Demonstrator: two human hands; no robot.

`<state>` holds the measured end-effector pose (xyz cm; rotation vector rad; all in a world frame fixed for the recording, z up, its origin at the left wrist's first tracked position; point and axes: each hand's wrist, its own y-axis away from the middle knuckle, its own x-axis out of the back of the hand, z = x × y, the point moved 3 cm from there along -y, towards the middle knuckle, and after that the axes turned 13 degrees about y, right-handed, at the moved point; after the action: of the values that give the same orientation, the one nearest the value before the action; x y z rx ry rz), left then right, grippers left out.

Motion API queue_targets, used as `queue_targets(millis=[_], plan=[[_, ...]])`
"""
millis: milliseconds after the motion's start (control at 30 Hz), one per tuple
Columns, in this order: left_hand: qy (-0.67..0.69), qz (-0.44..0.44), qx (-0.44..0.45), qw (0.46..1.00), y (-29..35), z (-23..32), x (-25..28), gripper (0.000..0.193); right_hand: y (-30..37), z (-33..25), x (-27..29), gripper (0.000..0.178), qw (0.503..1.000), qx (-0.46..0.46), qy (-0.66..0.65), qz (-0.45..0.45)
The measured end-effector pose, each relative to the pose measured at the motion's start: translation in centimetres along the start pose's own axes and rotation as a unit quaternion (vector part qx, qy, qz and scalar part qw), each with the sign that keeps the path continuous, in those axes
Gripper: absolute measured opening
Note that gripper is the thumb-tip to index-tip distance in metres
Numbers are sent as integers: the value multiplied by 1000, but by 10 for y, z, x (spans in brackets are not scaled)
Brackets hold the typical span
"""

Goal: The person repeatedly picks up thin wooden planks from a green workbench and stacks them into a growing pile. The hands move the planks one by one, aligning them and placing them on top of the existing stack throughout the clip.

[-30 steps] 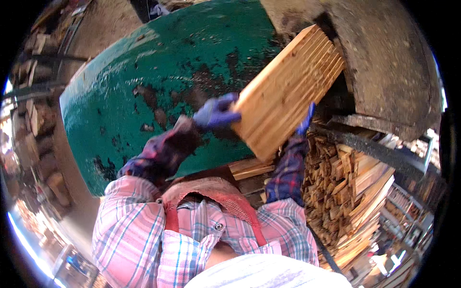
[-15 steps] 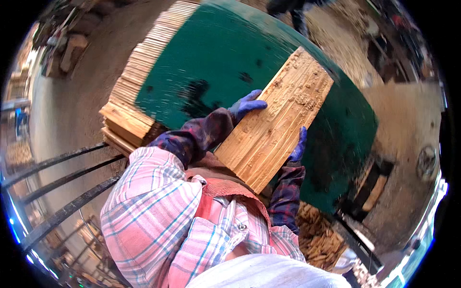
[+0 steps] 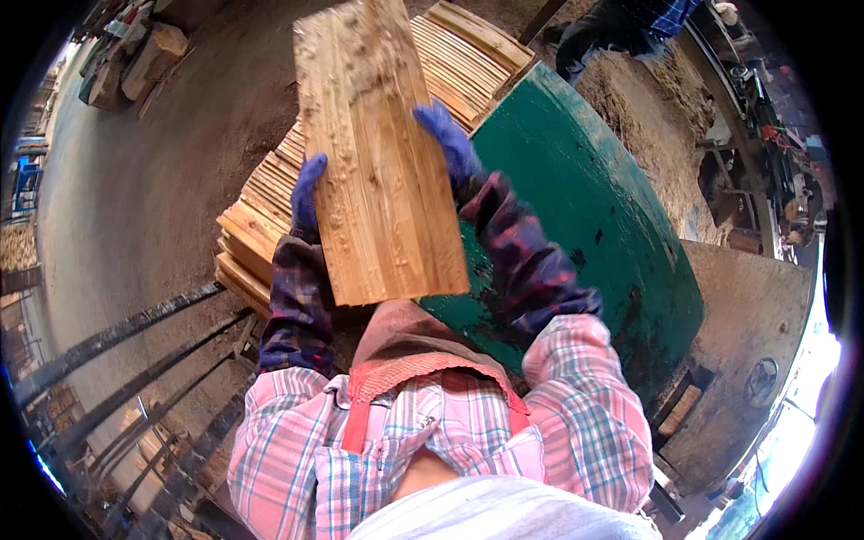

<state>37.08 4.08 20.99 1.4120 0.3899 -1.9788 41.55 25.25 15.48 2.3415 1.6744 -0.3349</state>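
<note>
A wide wooden board (image 3: 382,180), with clumps of sawdust or wood bits on its upper face, is held out in front of my apron. Its left edge is gripped by my left hand (image 3: 309,191), in a blue glove. At the right edge my right hand (image 3: 448,142), gloved in the same blue, presses with its fingers; the parts of both hands under the board are hidden. Behind and below the board runs a long row of stacked wooden slats (image 3: 459,67), which ends at the left near more boards (image 3: 252,236).
To the right lies a green tabletop (image 3: 576,171) with dark worn patches. Black metal bars (image 3: 126,333) stand at the lower left. A brown panel (image 3: 747,333) is at the right, and a person in dark trousers (image 3: 594,36) is beyond the table.
Both hands have carried the board from over the green tabletop leftward to above the slat row. The board has turned to point nearly straight ahead, and my body has turned left.
</note>
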Motion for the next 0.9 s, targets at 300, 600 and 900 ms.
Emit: queue_targets(millis=[300, 600, 900], plan=[[-159, 45, -73, 984, -267, -92, -179, 39, 24, -390, 165, 63, 787, 209, 565, 135], [-304, -160, -368, 864, -261, 31, -251, 47, 297, -192, 276, 66, 699, 41, 552, 452], [-552, -368, 13, 748, -56, -354, -158, 37, 590, 143, 242, 36, 783, -67, 60, 616]])
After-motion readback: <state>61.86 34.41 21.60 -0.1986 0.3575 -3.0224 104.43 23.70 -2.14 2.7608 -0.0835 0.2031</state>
